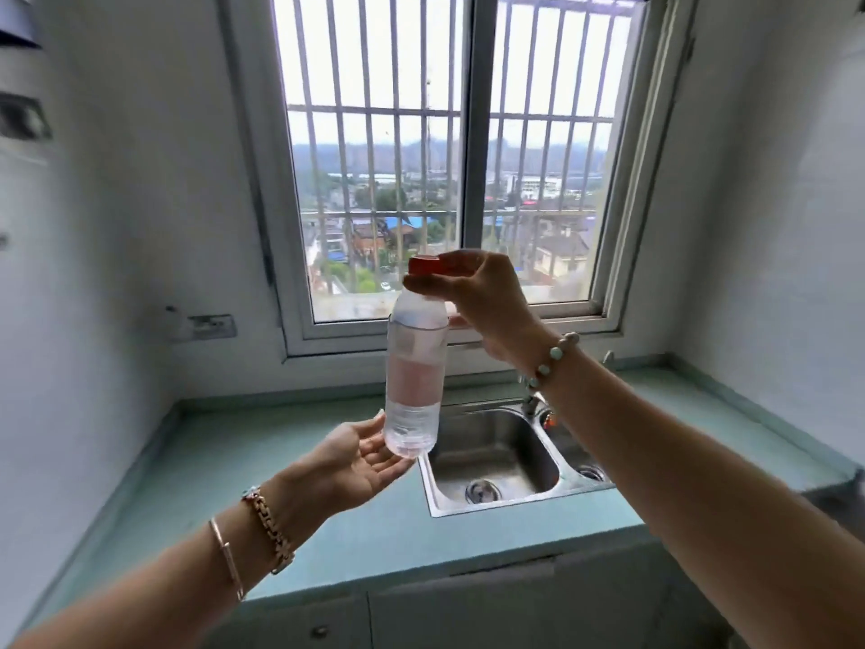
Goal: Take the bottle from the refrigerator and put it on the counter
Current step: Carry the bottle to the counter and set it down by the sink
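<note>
A clear plastic water bottle (pixel 414 377) with a red cap hangs upright in the air above the pale green counter (pixel 243 466), just left of the sink. My right hand (pixel 477 297) grips it at the neck and cap. Palm up and fingers spread, my left hand (pixel 360 456) lies under the bottle's base, touching or nearly touching it. The refrigerator is out of view.
A double steel sink (pixel 496 461) with a tap is set into the counter to the right of the bottle. A barred window (pixel 449 156) fills the wall behind. A wall socket (pixel 210 326) sits at the left. Cabinet doors run below the counter's front edge.
</note>
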Tool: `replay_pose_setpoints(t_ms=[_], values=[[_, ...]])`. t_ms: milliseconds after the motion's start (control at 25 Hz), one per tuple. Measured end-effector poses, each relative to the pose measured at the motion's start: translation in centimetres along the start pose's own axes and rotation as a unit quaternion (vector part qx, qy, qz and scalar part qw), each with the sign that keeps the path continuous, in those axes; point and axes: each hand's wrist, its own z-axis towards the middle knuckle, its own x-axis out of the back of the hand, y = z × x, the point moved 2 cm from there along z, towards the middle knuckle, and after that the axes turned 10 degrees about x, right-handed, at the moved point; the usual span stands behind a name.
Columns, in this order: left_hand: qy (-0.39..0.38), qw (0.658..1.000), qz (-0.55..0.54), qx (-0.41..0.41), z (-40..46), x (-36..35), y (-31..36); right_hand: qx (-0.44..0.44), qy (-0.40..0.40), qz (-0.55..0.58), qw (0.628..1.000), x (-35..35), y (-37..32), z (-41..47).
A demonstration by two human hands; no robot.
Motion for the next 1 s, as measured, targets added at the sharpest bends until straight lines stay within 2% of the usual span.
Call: replay_pose_setpoints(t_ms=[240, 360, 480, 600, 840, 920, 1000], values=[[0.122, 0.987, -0.082, -0.061, 8.6, 6.4, 7.0, 0.008, -0.114, 0.024, 0.993, -9.4, 9.3, 7.2], [0.168, 0.980, -0.097, -0.048, 14.9, 9.3, 8.8, 0.005, -0.179, -0.015, 0.984, -14.0, 15.2, 8.9], [0.201, 0.975, -0.094, -0.023, 21.2, 12.5, 10.0, -0.043, -0.224, -0.039, 0.973, -18.8, 22.5, 8.5], [0.218, 0.973, -0.078, 0.005, 26.6, 15.3, 9.6, -0.087, -0.256, -0.061, 0.961, -22.1, 29.5, 6.8], [0.220, 0.961, -0.093, 0.137, 35.6, 20.9, 6.4, -0.139, -0.298, -0.061, 0.942, -25.7, 39.5, 2.0], [0.244, 0.965, -0.017, 0.090, 36.2, 20.9, 6.0, -0.144, -0.299, -0.052, 0.942, -25.7, 40.7, 0.9], [0.262, 0.961, -0.059, 0.068, 36.4, 20.4, 5.9, -0.145, -0.298, -0.044, 0.942, -25.8, 41.2, 0.5]])
